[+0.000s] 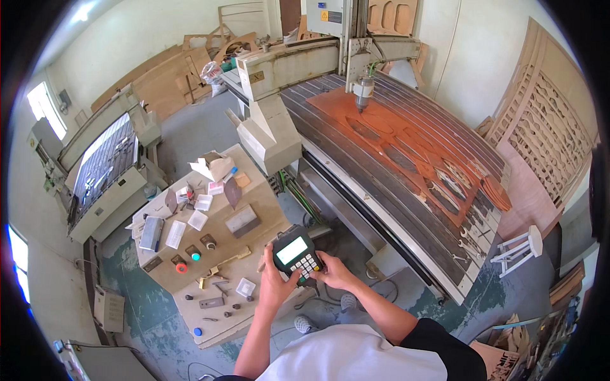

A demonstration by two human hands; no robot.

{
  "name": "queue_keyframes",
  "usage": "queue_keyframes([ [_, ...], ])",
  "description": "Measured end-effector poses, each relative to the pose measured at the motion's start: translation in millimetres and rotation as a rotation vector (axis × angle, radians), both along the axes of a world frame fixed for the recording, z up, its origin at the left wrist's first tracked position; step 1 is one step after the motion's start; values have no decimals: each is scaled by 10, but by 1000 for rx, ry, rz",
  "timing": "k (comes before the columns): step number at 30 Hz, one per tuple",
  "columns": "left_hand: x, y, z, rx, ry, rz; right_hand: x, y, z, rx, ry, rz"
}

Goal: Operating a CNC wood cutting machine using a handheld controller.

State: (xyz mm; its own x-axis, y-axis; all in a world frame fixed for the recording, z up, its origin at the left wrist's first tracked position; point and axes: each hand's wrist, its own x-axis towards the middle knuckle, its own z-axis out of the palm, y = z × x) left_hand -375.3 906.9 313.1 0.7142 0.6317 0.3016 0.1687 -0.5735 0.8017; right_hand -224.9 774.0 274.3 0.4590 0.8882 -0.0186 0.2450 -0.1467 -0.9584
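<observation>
Black handheld controller (pixel 295 254) with a lit pale-green screen and a grid of light keys, held up in front of the chest. Left hand (pixel 274 284) is wrapped around its left edge, thumb on the casing; right hand (pixel 332 273) curls under the right side with the thumb pressing the keys. Just left sits a dusty beige cabinet top (pixel 254 238) littered with small boxes, paper cards and red, green and blue push buttons. Ahead is the router bed (pixel 356 152), dark slatted, carrying a reddish carved board (pixel 406 143) under the metal spindle (pixel 363 92). A white stool (pixel 521 247) stands to the right.
</observation>
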Motion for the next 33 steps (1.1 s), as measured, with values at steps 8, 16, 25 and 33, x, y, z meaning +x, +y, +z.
queue_keyframes([
  [8, 17, -52, 30, -121, -5, 18, 35, 32, -54, 21, 36, 28],
  [16, 55, -118, 41, -161, -33, 67, 47, 28, -56, 38, -38, 48],
  [25, 104, -176, 58, -139, -42, 127, 79, 24, 101, -16, -39, 90],
  [33, 101, -188, 27, -182, -38, 165, 88, 29, 58, -4, -33, 89],
])
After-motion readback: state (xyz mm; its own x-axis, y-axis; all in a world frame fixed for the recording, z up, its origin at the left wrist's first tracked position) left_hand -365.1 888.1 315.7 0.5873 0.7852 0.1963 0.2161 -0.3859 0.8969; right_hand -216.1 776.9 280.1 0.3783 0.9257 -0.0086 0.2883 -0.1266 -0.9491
